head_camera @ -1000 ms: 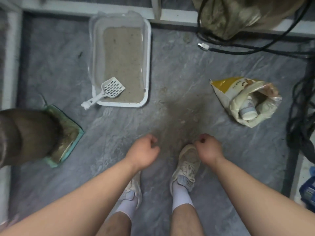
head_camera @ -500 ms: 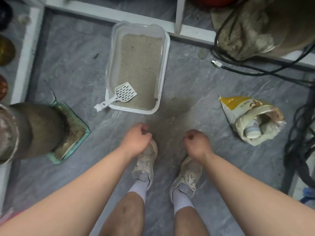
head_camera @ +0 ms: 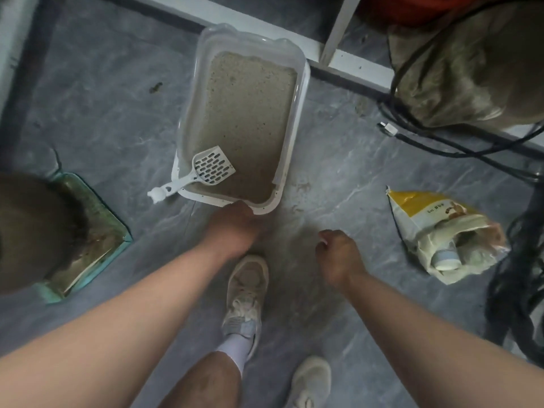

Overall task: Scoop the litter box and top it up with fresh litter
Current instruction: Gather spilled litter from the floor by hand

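My left hand hangs just at the near corner of the litter box — fingers curled under, gripping nothing that I can make out, and whether they touch the rim I cannot tell. My right hand floats apart over the floor, fingers loosely curled and empty. The box sits on the grey floor ahead of my shoe, sandy litter inside, the white scoop lying at its near left end — handle poking out over the rim. The opened yellow litter bag lies on the floor well to my right.
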### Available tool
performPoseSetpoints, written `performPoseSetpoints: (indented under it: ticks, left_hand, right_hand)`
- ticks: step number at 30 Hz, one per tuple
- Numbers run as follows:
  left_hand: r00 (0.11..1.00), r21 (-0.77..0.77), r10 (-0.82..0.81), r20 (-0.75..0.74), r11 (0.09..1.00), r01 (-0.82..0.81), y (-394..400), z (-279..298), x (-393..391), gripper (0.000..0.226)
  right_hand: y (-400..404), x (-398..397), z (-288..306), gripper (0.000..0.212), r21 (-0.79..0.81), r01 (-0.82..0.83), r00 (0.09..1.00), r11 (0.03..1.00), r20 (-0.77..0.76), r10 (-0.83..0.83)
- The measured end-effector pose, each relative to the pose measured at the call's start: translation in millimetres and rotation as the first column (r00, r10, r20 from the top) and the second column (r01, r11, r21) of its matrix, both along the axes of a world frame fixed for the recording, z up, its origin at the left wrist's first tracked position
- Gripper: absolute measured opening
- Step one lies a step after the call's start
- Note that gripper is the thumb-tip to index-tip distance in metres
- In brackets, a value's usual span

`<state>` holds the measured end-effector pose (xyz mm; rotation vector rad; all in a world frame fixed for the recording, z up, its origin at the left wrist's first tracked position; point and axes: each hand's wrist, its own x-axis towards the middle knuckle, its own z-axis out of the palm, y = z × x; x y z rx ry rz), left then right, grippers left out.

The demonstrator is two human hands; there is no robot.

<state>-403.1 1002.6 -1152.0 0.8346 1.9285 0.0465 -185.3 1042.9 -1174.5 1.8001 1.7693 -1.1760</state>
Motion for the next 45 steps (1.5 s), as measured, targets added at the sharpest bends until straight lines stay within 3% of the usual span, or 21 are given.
performPoseSetpoints:
  ticks: [5,9,12,17,21,27,30,34,39,45]
  left_hand:
    - [0.995,0.179,-0.066,-0.08,0.981,0.079,-2.1,-59.9,2.9,0.045]
    - [0.968,0.377,-0.141,-0.209,0.902,0.212,-5.2,-111.7,11.7,0.039]
    - [0.927,0.463,-0.198,-0.318,0.821,0.334,-6.4,-147.7,13.1,0.035]
    - [0.907,0.562,-0.22,-0.36,0.725,0.398,-12.1,-177.7,16.2,0.04]
    - [0.906,0.626,-0.184,-0.38,0.671,0.398,-10.1,-186.8,13.6,0.034]
    - [0.921,0.674,-0.154,-0.357,0.64,0.368,-11.9,-196.5,9.9,0.052]
    - [0.935,0.671,-0.145,-0.324,0.661,0.335,-13.7,-192.1,9.3,0.054]
    - [0.937,0.687,-0.137,-0.321,0.647,0.33,-13.9,-192.3,10.5,0.053]
    - [0.94,0.711,-0.159,-0.303,0.619,0.334,-12.7,-192.9,8.4,0.053]
    - [0.951,0.717,-0.141,-0.276,0.628,0.301,-13.5,-191.1,4.5,0.056]
  right_hand:
    - [-6.1,-11.4,-79.8,0.043,0.118,-0.196,0.974,0.974,-0.091,0.207]
    - [-7.1,-11.2,-145.4,0.057,0.212,-0.259,0.945,0.942,-0.145,0.292]
    - [-5.2,-10.2,-174.6,0.054,0.406,-0.5,0.828,0.765,-0.036,0.56]
    - [4.6,-15.8,-204.9,0.053,0.49,-0.675,0.686,0.552,0.142,0.713]
    - [13.9,-31.7,-218.0,0.056,0.53,-0.716,0.604,0.454,0.145,0.784]
    - [14.0,-54.5,-226.5,0.055,0.607,-0.622,0.627,0.495,0.008,0.779]
    - [3.6,-42.9,-222.7,0.058,0.553,-0.634,0.686,0.541,0.079,0.723]
    - [4.4,-37.6,-226.5,0.059,0.543,-0.661,0.695,0.518,0.185,0.695]
    - [3.9,-53.5,-228.4,0.046,0.63,-0.593,0.644,0.501,-0.002,0.765]
    - [2.4,-59.2,-231.8,0.055,0.598,-0.57,0.699,0.563,-0.007,0.715]
